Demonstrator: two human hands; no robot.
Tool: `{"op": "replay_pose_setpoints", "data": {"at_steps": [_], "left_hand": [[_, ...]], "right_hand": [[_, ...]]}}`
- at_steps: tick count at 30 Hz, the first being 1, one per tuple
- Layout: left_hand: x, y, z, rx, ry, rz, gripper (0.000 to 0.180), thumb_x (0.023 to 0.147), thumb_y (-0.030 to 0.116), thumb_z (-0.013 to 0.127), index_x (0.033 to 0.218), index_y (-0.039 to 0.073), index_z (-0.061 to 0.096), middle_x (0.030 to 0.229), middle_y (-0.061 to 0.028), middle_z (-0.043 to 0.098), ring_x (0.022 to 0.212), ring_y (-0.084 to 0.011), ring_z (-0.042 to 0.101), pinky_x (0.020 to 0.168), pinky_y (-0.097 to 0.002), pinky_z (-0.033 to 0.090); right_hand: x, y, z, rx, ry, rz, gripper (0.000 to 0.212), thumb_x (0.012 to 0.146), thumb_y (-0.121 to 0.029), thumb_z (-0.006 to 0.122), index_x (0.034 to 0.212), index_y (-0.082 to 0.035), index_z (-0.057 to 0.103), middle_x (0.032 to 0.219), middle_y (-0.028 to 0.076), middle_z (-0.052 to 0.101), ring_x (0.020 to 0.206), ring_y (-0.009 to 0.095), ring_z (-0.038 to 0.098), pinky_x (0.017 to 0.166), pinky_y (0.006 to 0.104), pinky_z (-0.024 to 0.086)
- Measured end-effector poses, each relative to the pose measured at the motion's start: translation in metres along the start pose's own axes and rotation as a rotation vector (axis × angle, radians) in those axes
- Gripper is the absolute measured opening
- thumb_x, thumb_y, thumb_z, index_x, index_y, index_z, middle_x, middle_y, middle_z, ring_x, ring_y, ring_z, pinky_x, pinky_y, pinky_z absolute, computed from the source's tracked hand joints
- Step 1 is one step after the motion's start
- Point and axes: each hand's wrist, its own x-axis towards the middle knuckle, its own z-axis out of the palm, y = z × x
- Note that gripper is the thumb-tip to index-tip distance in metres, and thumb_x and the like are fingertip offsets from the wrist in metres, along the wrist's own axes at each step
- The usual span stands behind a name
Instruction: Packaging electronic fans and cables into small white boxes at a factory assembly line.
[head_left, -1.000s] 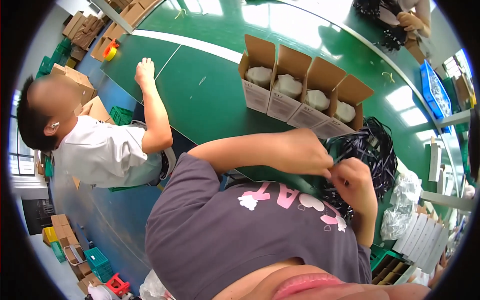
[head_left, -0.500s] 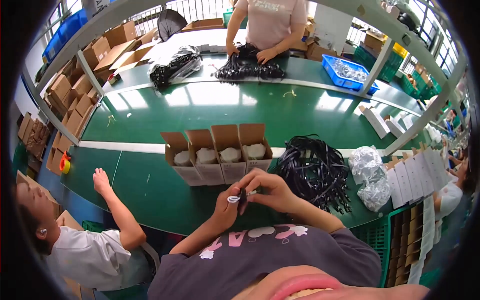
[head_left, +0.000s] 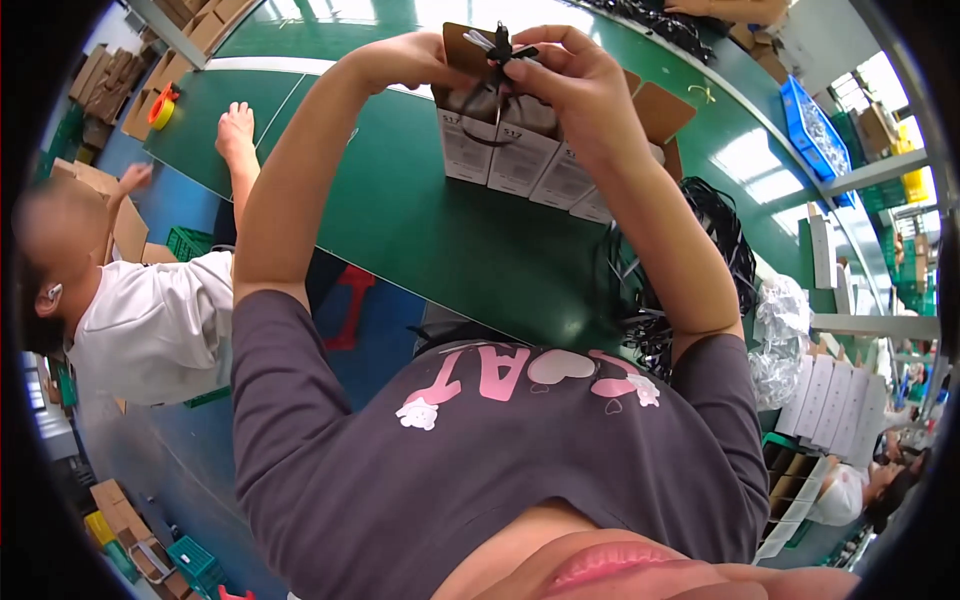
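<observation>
My right hand [head_left: 575,80] pinches a bundled black strap [head_left: 500,55] between thumb and fingers, above a row of open white boxes [head_left: 520,160]. A pale looped cord [head_left: 480,40] sticks out of the bundle, and a thin black loop hangs down over the box fronts. My left hand [head_left: 415,60] is at the leftmost box, its fingers closed around the edge of the raised brown flap [head_left: 465,45]; some fingertips are hidden there. Wrapped pale items sit inside the boxes, mostly covered by my hands.
A heap of black straps [head_left: 715,220] lies right of the boxes, beside clear plastic bags [head_left: 780,330]. More white boxes [head_left: 830,400] stand farther right. At left, a co-worker's hand [head_left: 235,130] rests on the green table [head_left: 420,240] near a yellow tape roll [head_left: 162,108].
Both hands have moved forward from near my chest to above the boxes, carrying the black strap. My left hand has let go of it and taken the box flap. The view has tilted and turned.
</observation>
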Motion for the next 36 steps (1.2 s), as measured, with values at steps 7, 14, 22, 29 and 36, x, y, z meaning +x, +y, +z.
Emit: {"op": "replay_pose_setpoints", "data": {"at_steps": [7,14,22,29,36], "left_hand": [[-0.001,-0.023,-0.001,0.121,-0.124,0.208,0.024,0.081,0.011,0.073,0.102,0.001,0.068,0.078,-0.0039,0.067,0.067,-0.0124,0.059,0.057,-0.0235,0.047],[0.011,-0.034,-0.005,0.12,-0.139,0.032,0.022,0.083,0.018,0.075,0.094,0.0,0.069,0.077,-0.0064,0.067,0.063,-0.012,0.061,0.061,-0.022,0.053],[0.004,-0.034,0.01,-0.042,-0.072,0.074,0.019,0.086,0.011,0.071,0.1,-0.001,0.067,0.082,-0.008,0.068,0.063,-0.0106,0.059,0.056,-0.0232,0.05],[-0.019,-0.058,0.025,-0.163,0.058,0.161,0.023,0.089,0.016,0.072,0.104,-0.001,0.068,0.085,-0.0087,0.07,0.065,-0.0087,0.059,0.053,-0.0202,0.048],[-0.062,-0.059,0.05,-0.407,0.03,0.132,0.036,0.089,0.02,0.071,0.118,0.001,0.064,0.089,-0.0079,0.07,0.067,-0.008,0.058,0.055,-0.0172,0.046]], "right_hand": [[0.017,0.026,0.028,-0.302,0.037,-0.198,0.016,0.085,0.002,0.065,0.099,-0.005,0.063,0.092,0.005,0.068,0.081,0.014,0.063,0.074,0.0248,0.05],[0.027,0.024,0.01,-1.556,-0.383,-0.505,0.009,0.084,-0.005,0.063,0.091,-0.006,0.068,0.089,0.007,0.069,0.076,0.026,0.065,0.076,0.0331,0.052],[0.023,0.008,0.011,-1.536,-0.614,-0.464,0.016,0.089,-0.017,0.057,0.087,-0.006,0.068,0.084,0.009,0.068,0.075,0.03,0.063,0.074,0.0374,0.051],[-0.025,-0.011,0.009,-1.083,-0.134,-0.52,0.009,0.086,-0.014,0.065,0.085,-0.005,0.065,0.072,0.007,0.065,0.064,0.024,0.058,0.06,0.0319,0.047],[-0.092,0.035,0.026,-0.963,-0.029,-0.366,0.023,0.081,-0.005,0.069,0.103,-0.006,0.064,0.097,0.006,0.059,0.069,0.021,0.057,0.06,0.0319,0.046]]}}
